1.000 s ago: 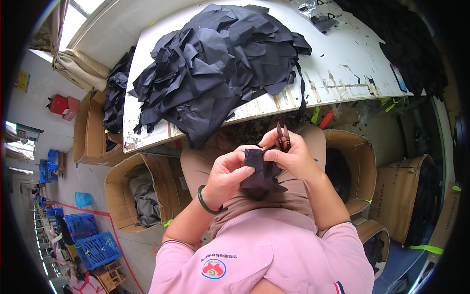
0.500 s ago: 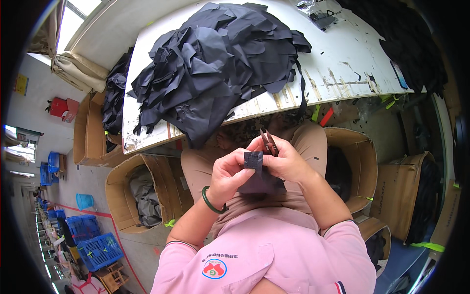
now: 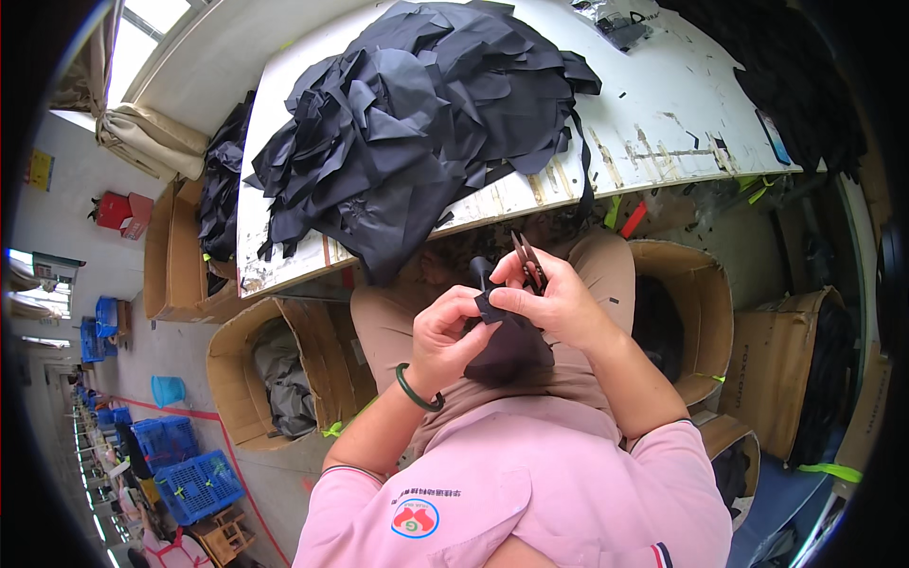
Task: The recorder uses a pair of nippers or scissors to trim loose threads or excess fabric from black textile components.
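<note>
Black cloth (image 3: 507, 355) and dark scissors (image 3: 529, 265) are set off by tan trousers (image 3: 606, 270) and a pink shirt (image 3: 530, 473) whose left sleeve (image 3: 341, 494) is edged in dark and white stripes; a bangle (image 3: 401, 382) is seen in dark green, and a white table (image 3: 653, 109) is streaked with brown.

White table (image 3: 653, 104), black fabric heap (image 3: 417, 123); dark scraps (image 3: 721, 144)

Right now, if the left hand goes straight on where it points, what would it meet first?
Beyond the black cloth it holds, the left hand would probably meet the right hand first, though depth is unclear.
</note>
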Available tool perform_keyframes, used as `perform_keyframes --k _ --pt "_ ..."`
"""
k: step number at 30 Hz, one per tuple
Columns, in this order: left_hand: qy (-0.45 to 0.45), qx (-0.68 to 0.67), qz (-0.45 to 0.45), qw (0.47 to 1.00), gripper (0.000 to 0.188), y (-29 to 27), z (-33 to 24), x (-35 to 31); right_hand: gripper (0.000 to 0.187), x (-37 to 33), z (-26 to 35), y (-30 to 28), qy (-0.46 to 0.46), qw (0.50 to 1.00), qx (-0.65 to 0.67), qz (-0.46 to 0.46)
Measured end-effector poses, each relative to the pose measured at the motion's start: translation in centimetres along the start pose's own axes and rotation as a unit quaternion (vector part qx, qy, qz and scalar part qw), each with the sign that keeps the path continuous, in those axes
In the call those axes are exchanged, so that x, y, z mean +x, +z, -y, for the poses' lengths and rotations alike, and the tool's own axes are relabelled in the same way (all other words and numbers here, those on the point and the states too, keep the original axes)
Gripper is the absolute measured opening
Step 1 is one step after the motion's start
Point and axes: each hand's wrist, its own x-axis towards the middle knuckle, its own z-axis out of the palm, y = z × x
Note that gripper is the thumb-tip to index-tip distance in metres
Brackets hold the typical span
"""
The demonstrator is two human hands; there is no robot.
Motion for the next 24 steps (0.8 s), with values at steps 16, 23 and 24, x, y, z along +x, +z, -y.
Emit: perform_keyframes --k 16,23,24 --pt "0.11 0.027 -0.14 0.984 0.013 -0.7 0.8 0.1 0.017 -3.6 -0.9 2.1 0.121 0.985 0.085 0.084" --pt "0.098 0.039 -0.109 0.988 0.018 -0.6 1.1 -0.6 0.032 -3.0 -1.4 2.8 -0.079 0.982 -0.167 -0.031" --pt "0.095 0.042 -0.11 0.988 0.018 -0.6 1.1 -0.6 0.032 -3.0 -1.2 2.9 -0.078 0.982 -0.167 -0.031"
